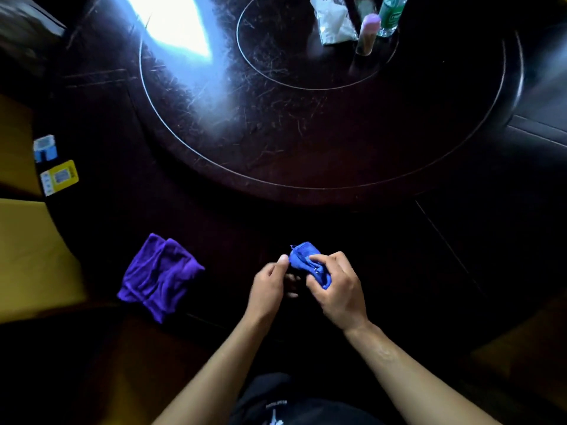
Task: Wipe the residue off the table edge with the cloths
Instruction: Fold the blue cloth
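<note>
1. The right hand was closed around a small bunched blue cloth, with fingers and thumb wrapped on it, just above the near part of the dark glossy wooden round table.
2. The left hand was half curled, its thumb tip touching the cloth's left side; whether it really pinched the cloth could not be told, as the hand was a bit blurred.
3. A second, crumpled purple cloth lay flat on the table, to the left & apart from both hands, untouched.
4. Progress, as a judgement: wiping looked not started or paused, because the blue cloth was held up & being arranged, not pressed on the edge. No residue was visible, the near edge being too dark.
5. Surface: very scratched, with strong window glare at far left & a raised round centre disc.
6. On the disc stood a clear green-label plastic bottle, a pink-capped tube & a white crumpled packet.
7. Room: dim, with yellow seat cushions at left.
</note>
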Tool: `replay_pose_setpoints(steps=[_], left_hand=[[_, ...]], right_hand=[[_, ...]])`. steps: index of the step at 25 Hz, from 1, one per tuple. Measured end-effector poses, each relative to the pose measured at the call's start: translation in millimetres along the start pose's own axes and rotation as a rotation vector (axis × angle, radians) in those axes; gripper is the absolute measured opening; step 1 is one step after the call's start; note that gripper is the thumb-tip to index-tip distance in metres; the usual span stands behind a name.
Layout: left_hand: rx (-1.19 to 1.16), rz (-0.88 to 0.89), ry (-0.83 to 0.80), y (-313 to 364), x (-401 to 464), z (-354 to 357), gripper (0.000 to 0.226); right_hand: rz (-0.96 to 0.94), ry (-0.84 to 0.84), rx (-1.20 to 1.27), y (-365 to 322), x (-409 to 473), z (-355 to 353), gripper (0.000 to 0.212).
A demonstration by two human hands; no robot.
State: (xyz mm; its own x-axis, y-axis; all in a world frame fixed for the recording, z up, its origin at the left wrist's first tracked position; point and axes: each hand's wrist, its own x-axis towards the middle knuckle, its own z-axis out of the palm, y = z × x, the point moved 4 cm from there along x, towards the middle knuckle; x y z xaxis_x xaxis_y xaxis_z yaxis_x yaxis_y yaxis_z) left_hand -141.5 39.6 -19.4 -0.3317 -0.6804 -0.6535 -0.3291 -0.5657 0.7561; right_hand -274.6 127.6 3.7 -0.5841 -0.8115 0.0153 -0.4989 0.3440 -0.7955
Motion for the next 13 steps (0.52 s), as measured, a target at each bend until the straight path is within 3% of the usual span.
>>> replay_pose_setpoints(steps=[2, 4, 7, 11, 13], left_hand=[[-0.325, -0.218, -0.099, -24, -29, 24, 0.042], [-0.452, -0.202, -0.083, -39, -54, 38, 0.041], [-0.525, -0.127, -0.023, -51, -93, 50, 0.022], [-0.591, -0.147, -0.067, -75, -142, 69, 0.034], [-0.595, -0.166, -0.128, -86, -162, 71, 0.032]], right_hand=[[-0.104, -0.056, -0.079, -1, -30, -15, 0.039], [-0.210, -0.160, -0.117, -2, -59, -27, 0.046], [-0.252, -0.290, 0.019, 4, -100, -51, 0.055], [0.103, -0.108, 0.255, 43, -142, -94, 0.041], [0.403, -0.206, 0.386, 63, -154, -97, 0.028]])
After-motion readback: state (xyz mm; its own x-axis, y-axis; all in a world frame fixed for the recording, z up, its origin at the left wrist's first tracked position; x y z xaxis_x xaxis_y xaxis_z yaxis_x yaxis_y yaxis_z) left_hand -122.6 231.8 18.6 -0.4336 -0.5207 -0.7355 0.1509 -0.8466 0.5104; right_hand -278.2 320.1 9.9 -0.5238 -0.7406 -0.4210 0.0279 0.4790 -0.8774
